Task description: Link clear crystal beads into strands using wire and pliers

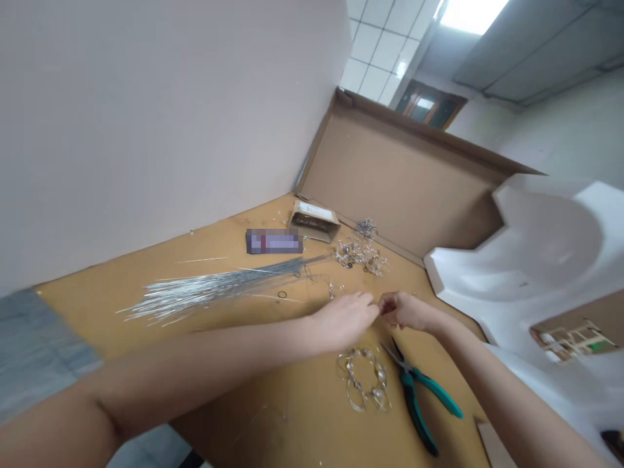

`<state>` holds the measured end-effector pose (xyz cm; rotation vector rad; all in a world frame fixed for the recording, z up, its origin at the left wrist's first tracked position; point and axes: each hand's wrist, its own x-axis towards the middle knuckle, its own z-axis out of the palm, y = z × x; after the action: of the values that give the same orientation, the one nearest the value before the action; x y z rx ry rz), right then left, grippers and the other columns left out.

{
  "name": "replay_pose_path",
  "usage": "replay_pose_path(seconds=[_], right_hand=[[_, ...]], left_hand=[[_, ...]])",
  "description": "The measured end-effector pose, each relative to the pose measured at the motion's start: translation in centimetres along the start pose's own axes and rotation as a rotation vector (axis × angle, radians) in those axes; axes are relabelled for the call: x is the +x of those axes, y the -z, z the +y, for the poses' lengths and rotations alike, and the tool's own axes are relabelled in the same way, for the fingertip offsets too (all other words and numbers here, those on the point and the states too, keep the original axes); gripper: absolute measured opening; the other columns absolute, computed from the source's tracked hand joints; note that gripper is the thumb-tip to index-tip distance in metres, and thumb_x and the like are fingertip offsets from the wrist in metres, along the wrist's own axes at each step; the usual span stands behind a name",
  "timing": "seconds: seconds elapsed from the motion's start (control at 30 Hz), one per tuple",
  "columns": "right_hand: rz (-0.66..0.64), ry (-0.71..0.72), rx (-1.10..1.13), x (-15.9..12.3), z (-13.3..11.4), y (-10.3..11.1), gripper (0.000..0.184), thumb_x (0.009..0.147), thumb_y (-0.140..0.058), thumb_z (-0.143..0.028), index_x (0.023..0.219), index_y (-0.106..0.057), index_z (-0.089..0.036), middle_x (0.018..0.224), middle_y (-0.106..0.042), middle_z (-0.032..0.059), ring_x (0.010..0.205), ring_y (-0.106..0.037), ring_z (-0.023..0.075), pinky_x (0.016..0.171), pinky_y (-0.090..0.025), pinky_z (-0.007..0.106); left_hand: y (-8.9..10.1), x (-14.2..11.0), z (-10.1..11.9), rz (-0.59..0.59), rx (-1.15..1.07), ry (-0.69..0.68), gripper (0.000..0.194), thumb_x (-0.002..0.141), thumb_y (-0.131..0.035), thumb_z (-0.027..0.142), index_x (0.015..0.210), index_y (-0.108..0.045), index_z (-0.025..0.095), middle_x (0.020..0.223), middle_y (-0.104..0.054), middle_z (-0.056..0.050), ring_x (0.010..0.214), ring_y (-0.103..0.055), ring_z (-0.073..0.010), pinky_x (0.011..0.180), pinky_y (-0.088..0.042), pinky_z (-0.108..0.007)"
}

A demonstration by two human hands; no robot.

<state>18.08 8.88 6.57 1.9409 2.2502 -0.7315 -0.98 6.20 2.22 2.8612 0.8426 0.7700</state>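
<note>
My left hand point(347, 320) and my right hand point(404, 311) meet over the brown tabletop, fingertips pinched close together. Whatever lies between the fingers is too small to make out. Just below them is a ring of bent wire pieces with bead-like bits point(365, 377). Beside it, long-nose pliers point(412, 380) with green and black handles lie with their jaws apart. A bundle of thin silver wires point(205, 289) stretches across the table left of my hands. Beyond my fingers sits a heap of small bent wire pieces point(355, 253).
A small open cardboard box point(314, 224) and a dark flat packet point(274, 241) stand at the back by the white wall point(170, 117). A large cardboard panel point(409, 175) leans behind. White molded foam point(541, 240) borders the right side.
</note>
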Motion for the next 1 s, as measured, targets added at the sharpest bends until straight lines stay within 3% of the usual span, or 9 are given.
replay_pose_path(seconds=[0.1, 0.2, 0.43, 0.53, 0.67, 0.83, 0.9, 1.0], right_hand=[[0.045, 0.009, 0.014, -2.1, -0.8, -0.1, 0.013, 0.056, -0.049, -0.008, 0.062, -0.056, -0.017, 0.046, -0.054, -0.0055, 0.045, -0.05, 0.0089, 0.044, -0.036, 0.019], [0.129, 0.008, 0.002, -4.2, -1.3, -0.4, 0.014, 0.052, -0.048, -0.006, 0.055, -0.055, -0.018, 0.043, -0.054, -0.0047, 0.045, -0.049, 0.0094, 0.045, -0.034, 0.019], [0.306, -0.02, 0.147, -7.1, 0.5, -1.4, 0.016, 0.057, -0.055, -0.013, 0.043, -0.049, -0.019, 0.041, -0.053, -0.001, 0.05, -0.054, 0.0143, 0.051, -0.038, 0.024], [0.274, -0.038, 0.344, -8.0, 1.3, -1.7, 0.01, 0.062, -0.059, -0.026, 0.055, -0.056, -0.019, 0.043, -0.055, -0.0024, 0.044, -0.052, 0.0127, 0.048, -0.041, 0.024], [0.232, -0.016, 0.629, -9.5, 1.1, -2.2, 0.025, 0.065, -0.062, -0.041, 0.067, -0.058, -0.017, 0.05, -0.057, -0.0033, 0.044, -0.051, 0.0091, 0.05, -0.044, 0.024], [0.192, 0.012, 0.859, -10.9, 0.1, -3.5, 0.032, 0.063, -0.067, -0.046, 0.07, -0.059, -0.016, 0.059, -0.058, -0.0029, 0.049, -0.053, 0.0067, 0.053, -0.046, 0.022], [0.152, 0.007, 0.892, -11.4, -0.2, -3.8, 0.032, 0.06, -0.07, -0.043, 0.069, -0.061, -0.014, 0.06, -0.06, -0.0016, 0.05, -0.054, 0.007, 0.05, -0.045, 0.021], [0.088, -0.004, 0.892, -12.1, -0.5, -3.9, 0.029, 0.06, -0.072, -0.04, 0.068, -0.063, -0.013, 0.058, -0.061, -0.0004, 0.049, -0.055, 0.0083, 0.048, -0.046, 0.021]], left_hand=[[-0.2, 2.8, 0.5, -0.136, 0.042, -0.011, 0.019, 0.076, -0.046, 0.004, 0.089, -0.059, 0.009, 0.091, -0.06, -0.016, 0.088, -0.057, -0.027, 0.071, -0.044, -0.035], [-0.5, 4.9, 1.7, -0.238, 0.016, -0.047, 0.011, 0.069, -0.053, 0.001, 0.07, -0.061, 0.008, 0.071, -0.063, -0.015, 0.074, -0.062, -0.0284, 0.064, -0.045, -0.034], [-0.2, 6.3, 3.4, -0.222, -0.182, -0.073, 0.013, 0.067, -0.055, 0.004, 0.057, -0.058, 0.012, 0.067, -0.064, -0.012, 0.076, -0.063, -0.0283, 0.065, -0.043, -0.033], [-0.1, 6.2, 3.2, -0.219, -0.338, -0.022, 0.011, 0.075, -0.054, 0.014, 0.065, -0.059, 0.014, 0.066, -0.064, -0.006, 0.069, -0.062, -0.0191, 0.061, -0.044, -0.027], [-0.3, 4.9, 2.9, -0.237, -0.589, 0.089, 0.019, 0.086, -0.042, 0.023, 0.085, -0.057, 0.011, 0.064, -0.061, 0.0, 0.052, -0.055, -0.0074, 0.051, -0.043, -0.019], [-0.3, 2.3, 2.6, -0.276, -1.411, 0.299, 0.02, 0.075, -0.061, 0.03, 0.079, -0.058, 0.011, 0.064, -0.058, 0.001, 0.046, -0.047, -0.0029, 0.046, -0.038, -0.016], [0.1, 1.7, 2.4, -0.357, -1.505, 0.283, 0.022, 0.069, -0.067, 0.029, 0.079, -0.06, 0.011, 0.065, -0.06, 0.001, 0.047, -0.049, -0.0033, 0.045, -0.037, -0.016], [0.4, 1.2, 2.1, -0.431, -1.471, 0.254, 0.024, 0.066, -0.07, 0.031, 0.079, -0.061, 0.012, 0.064, -0.061, 0.001, 0.044, -0.047, -0.0028, 0.041, -0.033, -0.016]])
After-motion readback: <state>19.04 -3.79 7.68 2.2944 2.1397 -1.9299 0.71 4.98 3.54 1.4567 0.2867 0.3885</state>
